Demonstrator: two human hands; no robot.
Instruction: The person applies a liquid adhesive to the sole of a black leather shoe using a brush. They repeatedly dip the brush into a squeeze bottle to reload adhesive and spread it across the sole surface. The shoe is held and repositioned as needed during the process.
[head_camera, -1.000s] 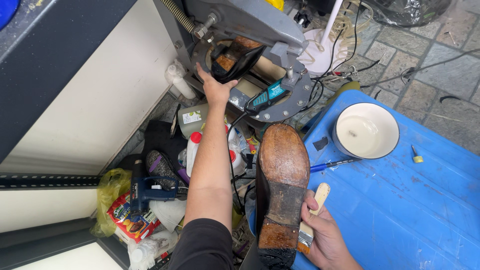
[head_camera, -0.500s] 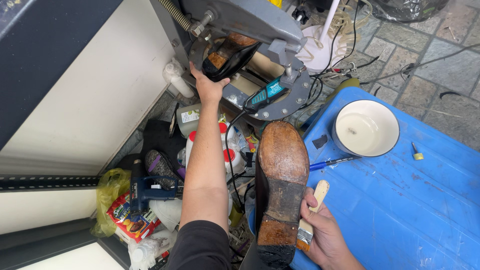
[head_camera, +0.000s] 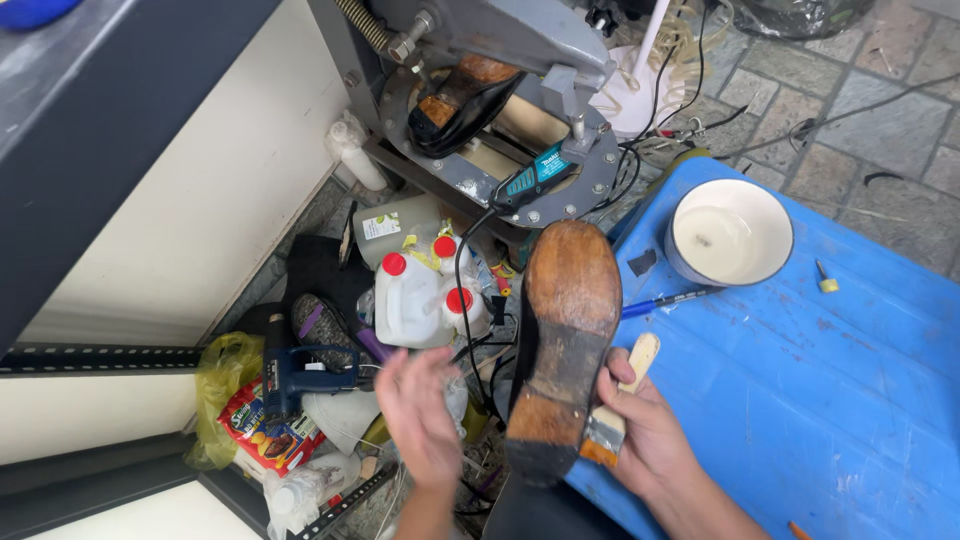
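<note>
My right hand (head_camera: 645, 430) grips a flat wooden-handled brush (head_camera: 615, 415) and steadies a black shoe (head_camera: 562, 335) held sole up, its worn brown leather sole facing me. My left hand (head_camera: 420, 415) hovers open and blurred just left of the shoe's heel, holding nothing. Farther off, a second black shoe (head_camera: 462, 105) sits sole up in a grey metal press (head_camera: 500, 45), with a teal power tool (head_camera: 530, 178) lying on the press's round flange.
A blue plastic table (head_camera: 800, 380) on the right carries a white bowl of pale liquid (head_camera: 730, 240), a blue pen (head_camera: 665, 300) and a small yellow cap (head_camera: 826, 284). On the floor at left lie white red-capped jugs (head_camera: 410, 295), a blue drill (head_camera: 300, 375), a yellow bag (head_camera: 225, 375) and cables.
My left hand has let go of the shoe in the press and pulled back toward me, now beside the held shoe. The right hand and shoe shifted slightly.
</note>
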